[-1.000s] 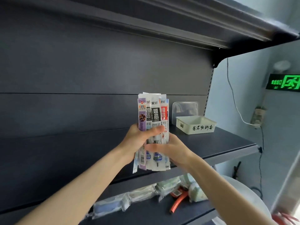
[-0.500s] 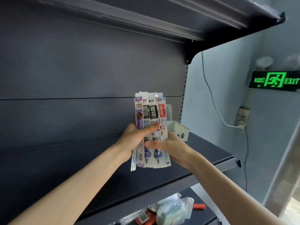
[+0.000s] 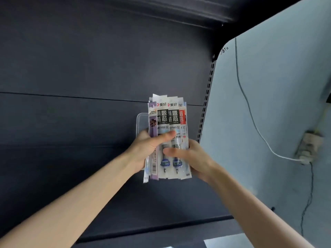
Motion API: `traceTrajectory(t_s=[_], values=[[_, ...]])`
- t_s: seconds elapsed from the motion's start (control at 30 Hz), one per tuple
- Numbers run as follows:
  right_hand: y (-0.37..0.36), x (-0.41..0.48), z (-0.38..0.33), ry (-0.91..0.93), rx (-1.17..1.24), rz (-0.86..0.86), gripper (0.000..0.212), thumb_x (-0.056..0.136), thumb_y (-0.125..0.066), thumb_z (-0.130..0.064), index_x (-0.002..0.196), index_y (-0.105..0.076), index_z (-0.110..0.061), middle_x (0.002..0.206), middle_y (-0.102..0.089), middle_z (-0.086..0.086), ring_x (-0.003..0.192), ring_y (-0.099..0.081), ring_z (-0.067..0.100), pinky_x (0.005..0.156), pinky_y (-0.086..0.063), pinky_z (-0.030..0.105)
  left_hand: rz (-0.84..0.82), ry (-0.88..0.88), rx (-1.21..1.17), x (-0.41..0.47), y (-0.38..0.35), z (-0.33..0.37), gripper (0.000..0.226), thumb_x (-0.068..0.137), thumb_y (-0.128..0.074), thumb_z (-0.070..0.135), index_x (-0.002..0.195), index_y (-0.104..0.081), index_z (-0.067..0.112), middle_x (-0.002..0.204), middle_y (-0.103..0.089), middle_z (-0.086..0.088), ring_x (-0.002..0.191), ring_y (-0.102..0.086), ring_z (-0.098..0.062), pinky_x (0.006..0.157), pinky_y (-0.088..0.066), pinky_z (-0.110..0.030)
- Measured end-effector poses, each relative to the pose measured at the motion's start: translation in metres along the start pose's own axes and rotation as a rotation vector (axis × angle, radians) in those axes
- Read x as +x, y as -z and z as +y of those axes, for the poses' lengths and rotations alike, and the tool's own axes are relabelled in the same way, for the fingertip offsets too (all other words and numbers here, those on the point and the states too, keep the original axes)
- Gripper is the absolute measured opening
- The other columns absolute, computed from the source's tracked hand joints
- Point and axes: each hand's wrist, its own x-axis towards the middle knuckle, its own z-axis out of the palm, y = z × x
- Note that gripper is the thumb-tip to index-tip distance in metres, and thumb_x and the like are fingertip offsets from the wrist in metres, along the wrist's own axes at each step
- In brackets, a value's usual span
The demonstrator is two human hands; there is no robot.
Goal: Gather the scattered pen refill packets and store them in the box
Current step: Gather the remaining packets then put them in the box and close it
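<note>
I hold an upright stack of several pen refill packets (image 3: 168, 122) in front of the dark shelf back. The packets are white with black and red labels, and one is purple. My left hand (image 3: 148, 149) grips the stack from the left, thumb across the front. My right hand (image 3: 193, 158) grips it from the right and below. A clear plastic lid (image 3: 141, 122) shows at the stack's left edge, behind the packets. The white box is hidden behind the packets and my hands.
The dark shelf board (image 3: 161, 203) runs below my hands, with its front edge low in view. A slotted upright (image 3: 206, 104) marks the shelf's right end. Beyond it is a pale wall with a white cable (image 3: 250, 113) and a socket (image 3: 308, 147).
The view has swung right and closer to the shelf end. The stack now covers the white box, which stood to its right before. Both hands keep the same hold.
</note>
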Motion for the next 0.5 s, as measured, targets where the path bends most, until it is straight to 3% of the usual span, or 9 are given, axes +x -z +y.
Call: traceTrajectory(t_s=[0.1, 0.17, 0.37, 0.5], values=[[0.016, 0.022, -0.001, -0.004, 0.052, -0.012, 0.020, 0.077, -0.071, 0.002, 0.095, -0.069, -0.008, 0.097, -0.075, 0.014, 0.084, -0.073, 0.027, 0.072, -0.060, 0.038, 0.062, -0.005, 0.009, 0.026, -0.002, -0.003, 0.025, 0.071, -0.073, 0.023, 0.095, -0.071, 0.017, 0.094, -0.076, -0.006, 0.084, -0.073, -0.023, 0.063, -0.059, -0.032], [0.027, 0.036, -0.001, 0.011, 0.062, -0.018, 0.019, 0.078, -0.069, 0.004, 0.091, -0.070, -0.010, 0.089, -0.076, 0.009, 0.079, -0.073, 0.024, 0.069, -0.060, 0.035, 0.098, -0.025, 0.008, 0.043, 0.000, -0.006, 0.017, 0.074, -0.073, 0.022, 0.090, -0.072, 0.019, 0.091, -0.077, -0.004, 0.083, -0.073, -0.021, 0.062, -0.059, -0.030], [0.051, 0.069, 0.010, 0.015, 0.101, -0.048, 0.018, 0.078, -0.069, 0.005, 0.090, -0.069, -0.008, 0.092, -0.074, 0.013, 0.081, -0.072, 0.028, 0.074, -0.061, 0.041, 0.173, -0.036, 0.049, 0.077, -0.007, -0.017, 0.032, 0.068, -0.075, 0.023, 0.099, -0.071, 0.014, 0.094, -0.076, -0.005, 0.088, -0.073, -0.022, 0.075, -0.057, -0.037], [0.061, 0.084, 0.016, 0.003, 0.112, -0.134, 0.021, 0.079, -0.068, 0.004, 0.098, -0.068, -0.006, 0.100, -0.072, 0.018, 0.089, -0.071, 0.032, 0.078, -0.059, 0.042, 0.202, -0.012, 0.039, 0.085, -0.011, -0.021, 0.026, 0.070, -0.072, 0.025, 0.096, -0.071, 0.018, 0.093, -0.076, -0.005, 0.087, -0.073, -0.023, 0.071, -0.058, -0.037]])
